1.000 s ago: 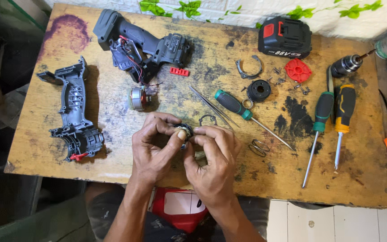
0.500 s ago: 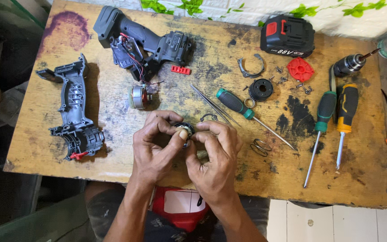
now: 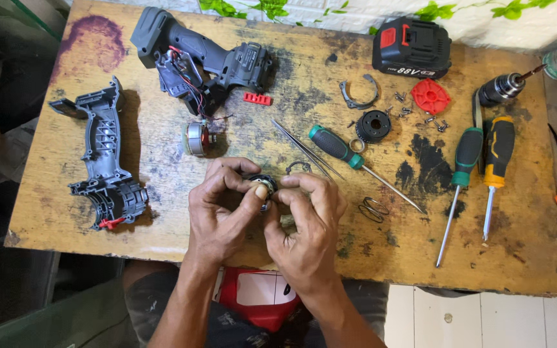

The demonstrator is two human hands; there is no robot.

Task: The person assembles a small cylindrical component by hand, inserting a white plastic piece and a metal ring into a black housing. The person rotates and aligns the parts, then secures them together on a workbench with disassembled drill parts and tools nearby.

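near the table's front edge (image 3: 162,248), both hands (image 3: 227,212) pinch a small round part (image 3: 264,185).

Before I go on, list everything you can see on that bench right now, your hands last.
worn wooden bench: 1, yellow-brown, fills the view
grey plastic tool housing half: 1, left
opened grey power tool body with wires: 1, top left
small cylindrical motor: 1, silver, centre left
black and red battery pack: 1, top
red round cap: 1, upper right
black ring part: 1, upper centre
drill chuck: 1, dark, upper right
screwdrivers: 3, green-handled, green-handled, yellow-black
wire spring: 1, centre right
small round metal part: 1, between the fingers
left hand: holds it
right hand: holds it
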